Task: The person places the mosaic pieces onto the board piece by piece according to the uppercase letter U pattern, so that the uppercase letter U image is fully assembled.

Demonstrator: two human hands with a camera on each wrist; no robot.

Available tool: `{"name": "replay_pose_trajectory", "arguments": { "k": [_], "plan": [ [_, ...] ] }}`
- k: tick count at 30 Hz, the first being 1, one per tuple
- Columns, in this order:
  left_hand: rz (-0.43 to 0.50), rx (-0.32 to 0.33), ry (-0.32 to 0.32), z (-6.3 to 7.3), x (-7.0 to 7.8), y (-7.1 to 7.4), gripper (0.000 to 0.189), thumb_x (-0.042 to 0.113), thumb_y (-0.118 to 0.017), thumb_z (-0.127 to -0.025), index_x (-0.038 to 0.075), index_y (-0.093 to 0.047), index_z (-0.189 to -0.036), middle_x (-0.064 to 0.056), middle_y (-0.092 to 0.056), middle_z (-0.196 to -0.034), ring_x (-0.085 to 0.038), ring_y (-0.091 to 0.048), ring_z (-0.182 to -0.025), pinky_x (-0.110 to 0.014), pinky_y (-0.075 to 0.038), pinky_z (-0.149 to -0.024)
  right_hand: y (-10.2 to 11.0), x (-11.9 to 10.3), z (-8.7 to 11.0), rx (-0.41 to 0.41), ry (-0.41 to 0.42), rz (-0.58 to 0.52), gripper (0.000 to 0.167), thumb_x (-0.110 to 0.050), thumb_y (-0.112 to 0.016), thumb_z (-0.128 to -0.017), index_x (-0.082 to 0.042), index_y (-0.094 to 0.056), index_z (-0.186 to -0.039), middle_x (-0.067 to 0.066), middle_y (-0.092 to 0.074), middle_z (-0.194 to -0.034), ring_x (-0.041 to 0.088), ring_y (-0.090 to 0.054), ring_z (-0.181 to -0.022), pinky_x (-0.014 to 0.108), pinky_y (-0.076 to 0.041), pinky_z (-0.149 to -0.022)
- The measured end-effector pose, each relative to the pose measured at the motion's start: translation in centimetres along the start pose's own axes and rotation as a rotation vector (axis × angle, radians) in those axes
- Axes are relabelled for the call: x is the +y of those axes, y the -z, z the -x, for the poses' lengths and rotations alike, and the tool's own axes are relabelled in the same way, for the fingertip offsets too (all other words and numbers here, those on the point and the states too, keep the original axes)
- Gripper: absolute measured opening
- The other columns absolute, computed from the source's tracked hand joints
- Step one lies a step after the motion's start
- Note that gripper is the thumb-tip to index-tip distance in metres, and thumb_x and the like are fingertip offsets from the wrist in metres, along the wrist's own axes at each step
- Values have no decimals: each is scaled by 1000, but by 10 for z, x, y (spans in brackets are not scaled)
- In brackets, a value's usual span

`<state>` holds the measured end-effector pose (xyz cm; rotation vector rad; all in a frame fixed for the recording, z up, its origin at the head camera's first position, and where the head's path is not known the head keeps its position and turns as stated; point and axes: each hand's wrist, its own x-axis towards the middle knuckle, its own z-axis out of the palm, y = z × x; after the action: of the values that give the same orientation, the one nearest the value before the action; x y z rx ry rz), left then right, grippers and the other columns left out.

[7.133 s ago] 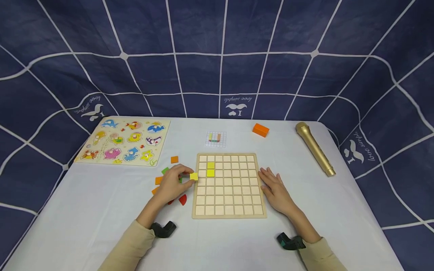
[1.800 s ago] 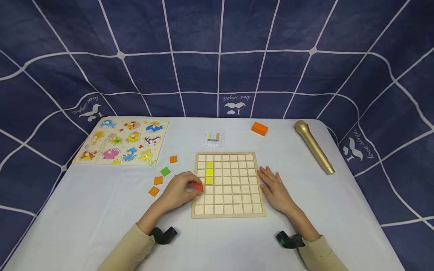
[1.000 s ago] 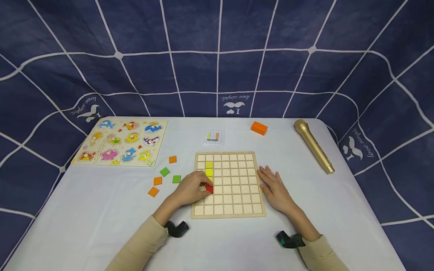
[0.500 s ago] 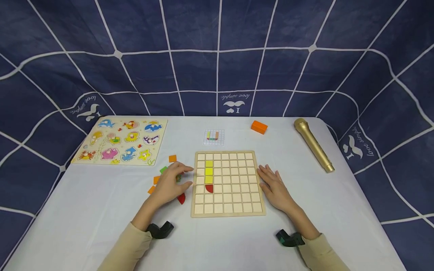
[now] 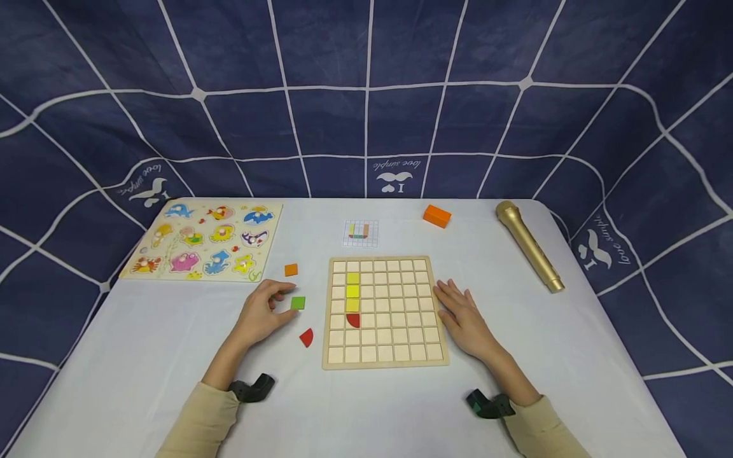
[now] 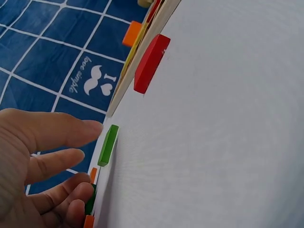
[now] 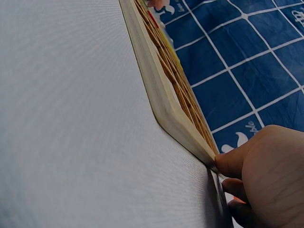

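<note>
- My left hand is spread, thumb and fingers apart.
- The green tile lies on the surface just beside that hand, at its 3 o'clock and the wooden board's 9 o'clock.
- My right hand rests, fingers straight, against the board's 3 o'clock edge.

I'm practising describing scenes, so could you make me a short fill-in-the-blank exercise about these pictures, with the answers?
1. Directly beyond the wedge on the gridded board, in the same column, lie ____ yellow squares.
2. Beside the left grip, near its thumb tip, lies a square tile coloured ____.
3. The loose wedge, like the one on the board, is coloured ____.
4. The block left of the microphone is coloured ____.

Missing words: three; green; red; orange.
</note>
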<state>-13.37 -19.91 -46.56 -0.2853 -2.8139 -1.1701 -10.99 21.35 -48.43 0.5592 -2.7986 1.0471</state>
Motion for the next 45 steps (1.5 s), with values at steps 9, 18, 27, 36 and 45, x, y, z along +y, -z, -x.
{"name": "replay_pose_trajectory", "arguments": {
  "k": [9, 18, 27, 36, 45],
  "plan": [
    [-49, 1, 11, 1, -1, -7, 42, 11, -81, -66, 7, -67, -106, -4, -52, -95, -19, -45, -79, -33, -36, -68, -1, 0, 1, 6, -2, 15, 48, -4, -55, -89, 3, -42, -135, 18, -36, -142, 34, -21, -135, 56, -5, -105],
    [-81, 14, -26, 2, -1, -10, 28, 8, -76, -71, 6, -69, -98, -5, -52, -94, -21, -47, -86, -37, -37, -75, -1, -1, 1, 16, 0, 17, 48, -2, -56, -88, 4, -43, -134, 19, -37, -141, 36, -22, -135, 57, -6, -105],
    [-80, 20, -21, 0, -2, -10, 24, 10, -76, -71, 7, -70, -94, -3, -52, -92, -20, -48, -86, -38, -38, -76, 0, -1, 0, 5, -3, 14, 48, -2, -56, -89, 4, -42, -135, 19, -36, -142, 35, -21, -135, 57, -6, -105],
    [-114, 6, -13, -2, 9, -8, 24, 11, -78, -69, 7, -67, -91, -1, -60, -88, -18, -54, -81, -36, -44, -73, -1, 0, 0, 6, -3, 13, 48, -3, -56, -89, 3, -42, -135, 18, -36, -142, 34, -20, -135, 56, -5, -105],
    [-60, -52, -97, -6, 43, -19, 23, 18, -76, -70, 13, -67, -91, 6, -60, -86, -15, -56, -82, -33, -43, -71, -1, 1, 0, 8, 8, 14, 48, -3, -56, -89, 4, -42, -135, 18, -36, -142, 35, -21, -135, 57, -6, -105]
  ]
}}
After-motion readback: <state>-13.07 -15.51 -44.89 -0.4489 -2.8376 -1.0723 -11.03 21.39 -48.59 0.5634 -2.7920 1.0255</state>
